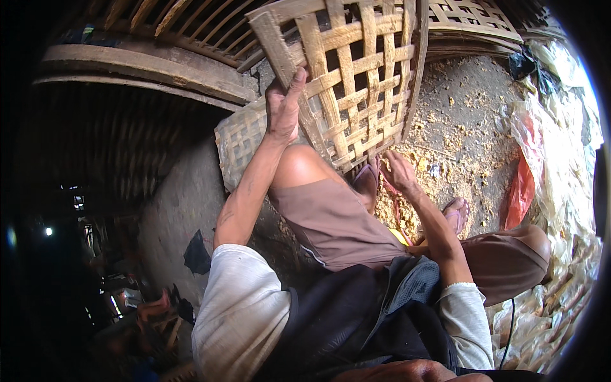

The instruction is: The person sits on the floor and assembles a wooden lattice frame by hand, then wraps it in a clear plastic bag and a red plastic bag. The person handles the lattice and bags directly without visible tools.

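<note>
Left hand [284,109]: clamped on the near rail of the woven panel [356,79], thumb laid along the wood.
Right hand [399,173]: low at the panel's bottom end, fingers bent among red strands [397,207]; from where I stand I cannot tell whether they close on these or touch the panel.
Woven panel: one, standing tilted over the floor; it lies toward 2 o'clock from the left hand and 11 o'clock from the right.
Long axis: seemingly near 12 to 6, the gripped rail slanting 11 to 5; the top end runs out of sight.
Nearer hand: the left, being on the rail; the right is just beside the lower end.
Sandals [459,218]: two, worn, at 9 and 4 o'clock from the right hand.
Second lattice [238,140]: one, at 8 o'clock from the left hand.
Yellow crumbs [421,164]: uncountable, strewn around 3 o'clock from the right hand.
Red plastic sheet [520,181]: one, farther out at 3 o'clock.
Panel stack [474,24]: one, far off at 1 o'clock, its layers too tight to count.
</note>
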The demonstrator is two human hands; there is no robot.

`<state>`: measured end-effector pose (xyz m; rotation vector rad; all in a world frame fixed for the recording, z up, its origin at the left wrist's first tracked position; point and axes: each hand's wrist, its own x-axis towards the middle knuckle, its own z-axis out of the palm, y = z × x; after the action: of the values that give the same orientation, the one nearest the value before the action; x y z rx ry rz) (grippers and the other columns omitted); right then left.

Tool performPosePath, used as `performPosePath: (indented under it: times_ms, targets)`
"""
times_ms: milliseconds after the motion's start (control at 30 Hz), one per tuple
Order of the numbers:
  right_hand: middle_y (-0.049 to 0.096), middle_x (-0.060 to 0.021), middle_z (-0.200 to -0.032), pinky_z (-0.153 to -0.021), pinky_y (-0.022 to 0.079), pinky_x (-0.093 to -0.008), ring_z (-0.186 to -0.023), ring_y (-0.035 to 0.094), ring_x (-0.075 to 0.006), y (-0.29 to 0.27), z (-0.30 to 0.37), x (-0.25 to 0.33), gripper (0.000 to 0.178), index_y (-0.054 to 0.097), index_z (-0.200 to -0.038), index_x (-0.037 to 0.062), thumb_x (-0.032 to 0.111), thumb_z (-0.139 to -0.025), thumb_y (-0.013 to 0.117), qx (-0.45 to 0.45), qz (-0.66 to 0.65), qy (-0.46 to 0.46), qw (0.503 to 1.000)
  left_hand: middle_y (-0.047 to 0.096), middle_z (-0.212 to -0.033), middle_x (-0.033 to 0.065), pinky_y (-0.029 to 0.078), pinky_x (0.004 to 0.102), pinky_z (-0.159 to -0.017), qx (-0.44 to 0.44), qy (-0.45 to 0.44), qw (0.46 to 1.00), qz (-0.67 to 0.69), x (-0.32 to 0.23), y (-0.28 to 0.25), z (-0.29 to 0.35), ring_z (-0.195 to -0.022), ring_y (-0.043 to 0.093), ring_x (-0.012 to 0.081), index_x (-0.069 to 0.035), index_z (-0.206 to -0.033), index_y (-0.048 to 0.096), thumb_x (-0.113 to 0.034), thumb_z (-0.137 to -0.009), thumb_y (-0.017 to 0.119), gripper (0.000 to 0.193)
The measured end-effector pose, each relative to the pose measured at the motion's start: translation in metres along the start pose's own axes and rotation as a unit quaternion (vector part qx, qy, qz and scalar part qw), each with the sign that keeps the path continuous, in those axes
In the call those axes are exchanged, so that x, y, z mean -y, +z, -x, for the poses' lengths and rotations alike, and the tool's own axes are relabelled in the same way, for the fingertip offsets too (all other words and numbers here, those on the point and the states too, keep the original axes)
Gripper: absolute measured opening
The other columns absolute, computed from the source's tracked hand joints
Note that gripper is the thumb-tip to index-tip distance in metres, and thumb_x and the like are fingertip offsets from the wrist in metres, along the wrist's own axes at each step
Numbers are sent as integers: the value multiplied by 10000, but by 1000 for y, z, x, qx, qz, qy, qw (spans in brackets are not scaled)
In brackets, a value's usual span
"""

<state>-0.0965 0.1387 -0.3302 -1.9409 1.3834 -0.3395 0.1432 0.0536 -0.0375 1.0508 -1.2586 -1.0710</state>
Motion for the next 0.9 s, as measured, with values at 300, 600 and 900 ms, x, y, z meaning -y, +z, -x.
performPosePath:
  times_ms: [300, 600, 900]
  targets:
    - [497, -261, -1508, -1155, 416, -557, -1356, 527, -381, -18, -41, -31, 949, 284, -1613, 25, 608, -918, 559, 46, -745, 142, 650, 492, -1537, 134, 446, 512, -1140, -119, 85, 981, 127, -14, -30, 7, -1406, 484, 279, -72, -1512, 442, -427, -1059, 610, 600]
    - [620, -64, -1225, -936, 512, -477, -1070, 625, -247, -60, -46, 32, 626, 527, -1429, 125, 557, -985, 616, 37, -710, 137, 690, 368, -1651, 61, 221, 532, -1238, -332, 18, 925, 182, 56, -111, 46, -1515, 338, 271, -166, -1605, 320, -674, -1011, 530, 810]
    - [546, -155, -1335, -840, 573, -359, -939, 614, -198, -25, -58, 12, 675, 445, -1510, 29, 457, -1011, 600, 41, -676, 189, 711, 469, -1499, 88, 381, 514, -1171, -548, -102, 784, 275, 196, -164, 129, -1390, 450, 279, -76, -1548, 401, -776, -966, 506, 917]
